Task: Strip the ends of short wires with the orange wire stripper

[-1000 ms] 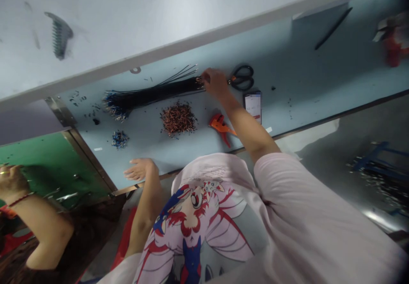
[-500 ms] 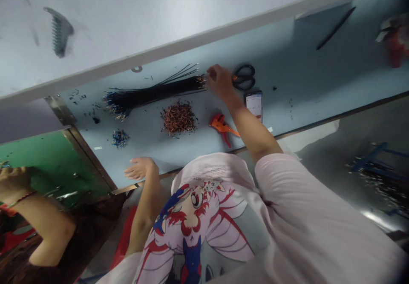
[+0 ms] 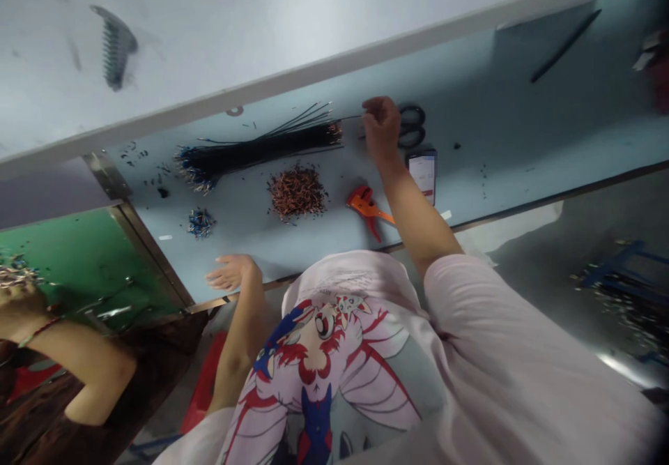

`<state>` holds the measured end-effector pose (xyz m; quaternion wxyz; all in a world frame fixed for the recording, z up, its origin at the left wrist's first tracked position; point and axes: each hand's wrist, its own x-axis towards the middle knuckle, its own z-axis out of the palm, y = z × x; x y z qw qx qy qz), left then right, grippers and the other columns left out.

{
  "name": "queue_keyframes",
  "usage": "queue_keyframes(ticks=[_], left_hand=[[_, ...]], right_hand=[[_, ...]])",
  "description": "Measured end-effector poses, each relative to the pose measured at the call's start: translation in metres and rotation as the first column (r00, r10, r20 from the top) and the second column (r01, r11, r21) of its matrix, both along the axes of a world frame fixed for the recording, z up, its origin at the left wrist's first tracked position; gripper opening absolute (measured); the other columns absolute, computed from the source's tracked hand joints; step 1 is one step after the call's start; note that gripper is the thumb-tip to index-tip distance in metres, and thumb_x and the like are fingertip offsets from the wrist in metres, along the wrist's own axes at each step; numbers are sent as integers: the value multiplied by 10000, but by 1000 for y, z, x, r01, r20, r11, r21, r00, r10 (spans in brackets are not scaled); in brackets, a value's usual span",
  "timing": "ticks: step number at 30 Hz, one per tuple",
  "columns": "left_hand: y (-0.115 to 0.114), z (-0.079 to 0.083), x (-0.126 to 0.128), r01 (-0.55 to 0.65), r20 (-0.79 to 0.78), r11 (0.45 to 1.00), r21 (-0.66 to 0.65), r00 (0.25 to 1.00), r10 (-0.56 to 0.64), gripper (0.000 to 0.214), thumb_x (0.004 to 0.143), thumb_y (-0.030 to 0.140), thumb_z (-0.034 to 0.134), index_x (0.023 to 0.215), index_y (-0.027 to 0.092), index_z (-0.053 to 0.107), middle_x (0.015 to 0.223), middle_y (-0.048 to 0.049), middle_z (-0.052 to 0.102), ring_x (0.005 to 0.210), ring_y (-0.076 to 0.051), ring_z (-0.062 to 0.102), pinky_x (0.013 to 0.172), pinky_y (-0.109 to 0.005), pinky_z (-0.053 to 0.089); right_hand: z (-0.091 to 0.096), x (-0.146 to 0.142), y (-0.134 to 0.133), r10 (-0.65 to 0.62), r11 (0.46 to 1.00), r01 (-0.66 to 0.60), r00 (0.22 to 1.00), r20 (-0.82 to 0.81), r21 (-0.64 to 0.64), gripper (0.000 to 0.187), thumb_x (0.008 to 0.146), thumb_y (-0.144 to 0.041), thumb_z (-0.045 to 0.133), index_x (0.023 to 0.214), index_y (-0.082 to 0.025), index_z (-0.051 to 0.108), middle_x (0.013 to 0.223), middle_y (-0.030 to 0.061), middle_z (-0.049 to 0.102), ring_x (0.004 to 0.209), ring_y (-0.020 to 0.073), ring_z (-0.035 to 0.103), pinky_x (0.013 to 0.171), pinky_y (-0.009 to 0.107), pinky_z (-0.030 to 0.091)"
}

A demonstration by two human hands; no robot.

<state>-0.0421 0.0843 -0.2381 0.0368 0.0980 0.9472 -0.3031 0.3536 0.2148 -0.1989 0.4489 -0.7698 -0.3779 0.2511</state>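
Between the fingertips of my right hand (image 3: pixel 382 130) is the end of a single black wire (image 3: pixel 351 117), drawn partly out past the bundle's copper-coloured end. The bundle of black wires (image 3: pixel 266 146) lies lengthwise on the pale blue bench, with blue and silver tips at its left end. Scissors (image 3: pixel 414 125) with black handles lie just right of this hand, partly hidden by it. At the bench's front edge my left hand (image 3: pixel 230 272) rests with fingers stretched out, holding nothing. A small pile of blue-tipped pieces (image 3: pixel 201 223) sits beyond it.
A heap of reddish-brown scraps (image 3: pixel 297 192) lies before the bundle. To its right are an orange wire stripper (image 3: pixel 366 207) and a phone (image 3: pixel 422 176). A raised shelf (image 3: pixel 334 26) spans the back. At left, a co-worker's hand (image 3: pixel 24 308) is over a green mat (image 3: pixel 88 249).
My right hand has moved right, away from the bundle's end, and a black wire now stretches from the bundle to its fingers. My left hand stays at the bench edge.
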Motion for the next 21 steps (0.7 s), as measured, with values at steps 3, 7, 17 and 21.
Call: queue_keyframes(ticks=[3,7,17,21], left_hand=[[0,2,2,6,88,998,-61,996,-1,629,884,339,97,1474,146,-3,1507,-223,189,1398,-425,149,1013,-665,279],[0,3,3,1,9,1000,28,1000,-1,605,893,306,-4,1447,98,124,1494,-256,171,1373,-439,212,957,-663,321],[3,10,8,58,-7,986,154,998,-58,542,923,298,154,1380,8,187,1375,-319,330,1317,-450,276,879,-624,380],[3,18,9,85,17,978,191,996,-90,525,919,312,161,1387,86,235,1379,-290,347,1314,-436,309,881,-603,394]], right_hand=[[3,6,-6,-80,997,83,965,-251,1,110,801,-172,469,891,-206,523,756,-8,499,651,134,534,639,312,487],[14,13,-21,-141,987,158,886,-442,2,98,800,-230,474,894,-228,499,719,-23,456,584,115,487,608,310,494],[87,19,-57,-40,973,158,835,-548,170,118,762,-335,572,824,-270,495,682,-18,469,615,142,476,601,320,461],[120,3,-75,50,936,116,890,-452,331,134,755,-321,610,839,-256,528,702,-13,498,621,142,505,594,317,476]])
